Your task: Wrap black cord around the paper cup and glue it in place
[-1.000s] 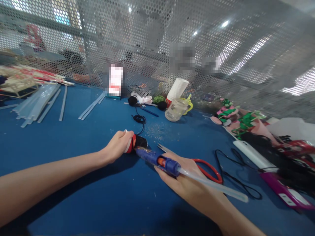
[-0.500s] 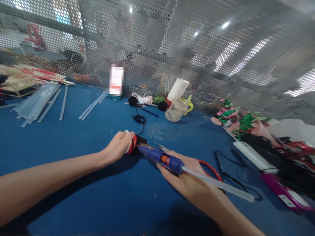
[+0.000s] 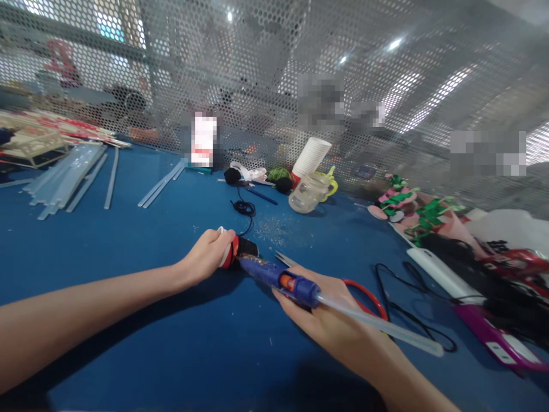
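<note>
Blue table (image 3: 171, 343), both hands (image 3: 209, 254) angled inward

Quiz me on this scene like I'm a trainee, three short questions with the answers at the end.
1. What does the right hand hold?
A) a pen
B) a blue glue gun
C) a yarn ball

2. True or false: the left hand is holding a stack of paper cups.

3. Which is nearer the person, the stack of white cups or the clear container?

Key: 1 B; 2 false, it grips a red, white and black piece; 3 the clear container.
</note>
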Available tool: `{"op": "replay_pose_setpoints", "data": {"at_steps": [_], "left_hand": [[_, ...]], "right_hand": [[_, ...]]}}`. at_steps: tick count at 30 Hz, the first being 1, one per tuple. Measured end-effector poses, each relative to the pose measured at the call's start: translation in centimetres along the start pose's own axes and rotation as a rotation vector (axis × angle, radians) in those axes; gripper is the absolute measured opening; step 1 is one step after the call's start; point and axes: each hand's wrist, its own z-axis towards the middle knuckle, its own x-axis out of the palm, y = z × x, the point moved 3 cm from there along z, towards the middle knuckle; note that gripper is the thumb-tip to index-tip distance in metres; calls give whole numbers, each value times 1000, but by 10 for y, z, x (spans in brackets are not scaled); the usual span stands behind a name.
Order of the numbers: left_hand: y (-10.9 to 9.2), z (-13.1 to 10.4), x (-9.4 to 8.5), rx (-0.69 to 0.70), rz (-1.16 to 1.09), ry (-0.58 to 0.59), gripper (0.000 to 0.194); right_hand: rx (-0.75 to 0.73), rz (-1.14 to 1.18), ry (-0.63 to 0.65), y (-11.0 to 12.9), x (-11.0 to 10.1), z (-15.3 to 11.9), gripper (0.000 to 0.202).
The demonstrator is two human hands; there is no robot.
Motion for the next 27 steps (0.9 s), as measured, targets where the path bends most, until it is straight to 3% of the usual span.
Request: {"op": "replay_pose_setpoints", "data": {"at_steps": [7,12,27], "left_hand": [[-2,-1,0,10,-10,14,37],[-1,-3,0,88,38,46,38],[2,-7,-2,203,188,54,42]], "right_hand": [[7,-3,-2,-3,3,-1,8],[54,-46,-97,-12,1,1,8],[102,17,-134,-7,-6,9,11]]}}
